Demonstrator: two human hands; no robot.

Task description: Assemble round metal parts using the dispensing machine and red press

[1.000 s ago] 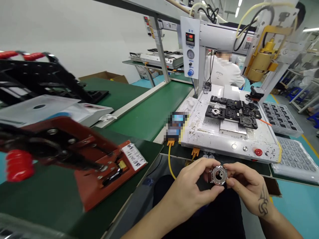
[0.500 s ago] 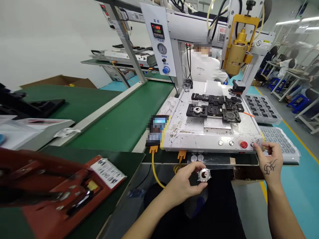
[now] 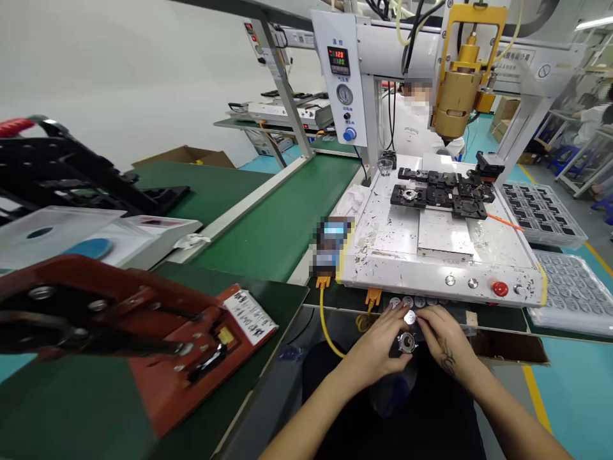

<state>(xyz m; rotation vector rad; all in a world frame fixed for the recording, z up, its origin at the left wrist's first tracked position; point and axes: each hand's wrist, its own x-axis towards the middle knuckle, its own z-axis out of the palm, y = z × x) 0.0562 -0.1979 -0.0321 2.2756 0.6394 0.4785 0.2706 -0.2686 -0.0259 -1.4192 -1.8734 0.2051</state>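
Grasping a metal watch case (image 3: 407,343) in the left hand (image 3: 378,344) above the dark-clothed lap (image 3: 431,409) and pinching a shiny disc (image 3: 410,317) in the right hand (image 3: 447,342) just beyond it, near clear discs (image 3: 407,301) before the white machine (image 3: 407,275).

red press (image 3: 163,383) cut off by left edge, gold cylinder's frame (image 3: 500,25) cut off at top, handwriting on label (image 3: 249,316) too small to read, device (image 3: 330,246) and person's head (image 3: 417,94) pixelated, shiny disc's (image 3: 409,317) markings unclear

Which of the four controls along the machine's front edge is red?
The red button, third from the left; the other three controls are silvery and smaller.
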